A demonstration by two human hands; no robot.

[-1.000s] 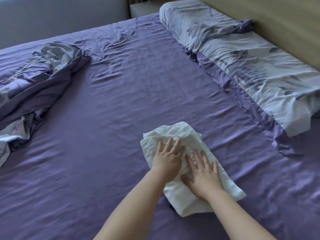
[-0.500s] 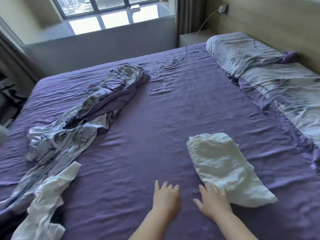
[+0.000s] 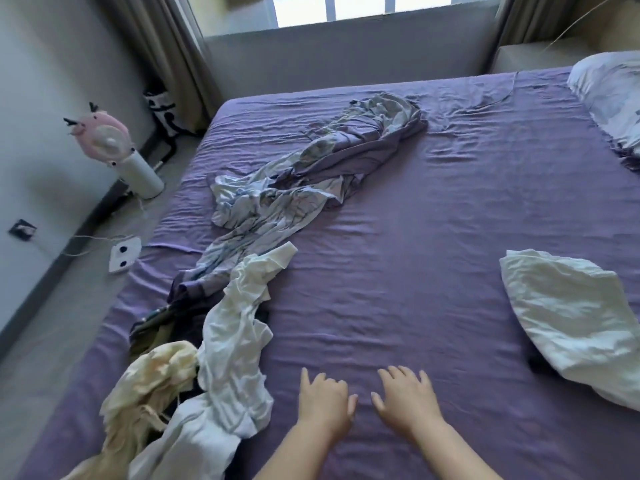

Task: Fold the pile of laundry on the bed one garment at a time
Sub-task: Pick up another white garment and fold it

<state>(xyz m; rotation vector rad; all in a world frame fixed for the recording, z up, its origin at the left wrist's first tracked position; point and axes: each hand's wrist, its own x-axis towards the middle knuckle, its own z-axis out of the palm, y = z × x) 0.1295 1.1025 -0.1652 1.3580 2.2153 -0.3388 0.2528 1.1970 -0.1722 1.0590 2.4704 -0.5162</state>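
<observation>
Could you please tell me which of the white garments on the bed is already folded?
The white folded garment on the right; the long white garment by the left pile sprawls crumpled.

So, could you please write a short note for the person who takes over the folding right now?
Left hand: open, holds nothing, over the purple sheet.
Right hand: open, holds nothing, beside the left.
Done: one folded white garment lies to the right.
Left to fold: white garment, cream garment and dark pieces under them, at the left edge.
The patterned bedding lies crumpled farther back.
</observation>
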